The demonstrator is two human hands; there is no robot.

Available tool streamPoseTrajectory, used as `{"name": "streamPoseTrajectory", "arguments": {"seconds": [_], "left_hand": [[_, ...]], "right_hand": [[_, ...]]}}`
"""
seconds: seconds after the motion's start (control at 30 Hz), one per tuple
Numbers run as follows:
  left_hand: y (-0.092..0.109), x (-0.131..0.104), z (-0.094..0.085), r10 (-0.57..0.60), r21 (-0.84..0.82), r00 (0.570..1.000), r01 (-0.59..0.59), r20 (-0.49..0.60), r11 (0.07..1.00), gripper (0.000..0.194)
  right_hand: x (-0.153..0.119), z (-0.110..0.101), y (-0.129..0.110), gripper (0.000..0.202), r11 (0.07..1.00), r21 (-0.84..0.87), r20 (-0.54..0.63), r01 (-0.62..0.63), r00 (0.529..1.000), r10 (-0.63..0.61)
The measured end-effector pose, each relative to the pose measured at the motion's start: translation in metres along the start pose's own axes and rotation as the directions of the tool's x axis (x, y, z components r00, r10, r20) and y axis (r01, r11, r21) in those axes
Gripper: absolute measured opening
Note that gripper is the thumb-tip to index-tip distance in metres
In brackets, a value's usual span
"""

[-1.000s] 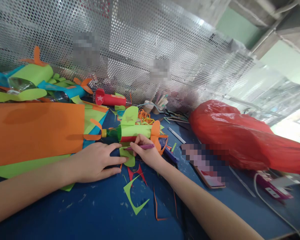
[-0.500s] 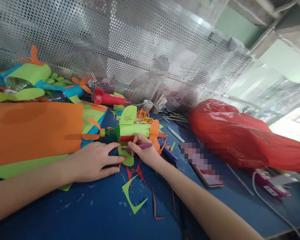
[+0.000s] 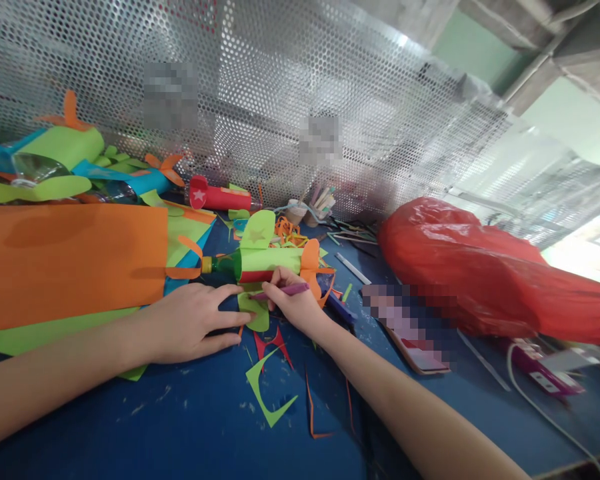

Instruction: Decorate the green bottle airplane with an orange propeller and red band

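Note:
A green bottle [image 3: 225, 264] with a yellow cap lies on its side, wrapped in light green and red paper. It bears a rounded green wing with a star [image 3: 257, 230] above and another green wing [image 3: 256, 321] below. Orange paper fins [image 3: 311, 265] stick out at its right end. In my right hand [image 3: 293, 303] is a purple pen [image 3: 295, 289], its tip at the lower wing. My left hand [image 3: 200, 323] lies spread beside that wing, with fingertips touching its left edge.
Orange and green sheets [image 3: 75, 260] lie left, other paper-covered bottles [image 3: 225, 199] behind. Paper scraps [image 3: 270, 393] lie in front. At right are a phone [image 3: 415, 340], a red plastic bag [image 3: 470, 267] and a purple power strip [image 3: 545, 377]. A perforated metal screen [image 3: 280, 100] stands behind.
My right hand and the purple pen have shifted very slightly to the right over the lower wing. My left hand stays at the wing's edge.

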State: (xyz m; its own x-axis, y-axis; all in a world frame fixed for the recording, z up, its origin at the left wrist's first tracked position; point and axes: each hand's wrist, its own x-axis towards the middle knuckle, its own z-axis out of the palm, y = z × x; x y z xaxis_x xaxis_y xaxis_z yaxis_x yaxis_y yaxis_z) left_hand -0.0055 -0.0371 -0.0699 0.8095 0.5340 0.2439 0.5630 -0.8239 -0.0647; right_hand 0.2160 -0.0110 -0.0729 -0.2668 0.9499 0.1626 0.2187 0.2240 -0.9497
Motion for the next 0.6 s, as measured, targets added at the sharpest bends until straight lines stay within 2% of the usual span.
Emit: {"name": "streamPoseTrajectory", "arguments": {"seconds": [0.3, 0.6], "left_hand": [[-0.0014, -0.0011, 0.0039, -0.012, -0.03, 0.999, 0.01, -0.053, 1.0, 0.042], [-0.0003, -0.0004, 0.0011, -0.017, -0.015, 1.0, 0.016, -0.018, 1.0, 0.04]], "right_hand": [[-0.0013, -0.0011, -0.0014, 0.023, 1.0, -0.015, 0.006, -0.019, 1.0, 0.02], [-0.0012, -0.0011, -0.0027, 0.023, 1.0, -0.013, -0.001, -0.024, 1.0, 0.024]]}}
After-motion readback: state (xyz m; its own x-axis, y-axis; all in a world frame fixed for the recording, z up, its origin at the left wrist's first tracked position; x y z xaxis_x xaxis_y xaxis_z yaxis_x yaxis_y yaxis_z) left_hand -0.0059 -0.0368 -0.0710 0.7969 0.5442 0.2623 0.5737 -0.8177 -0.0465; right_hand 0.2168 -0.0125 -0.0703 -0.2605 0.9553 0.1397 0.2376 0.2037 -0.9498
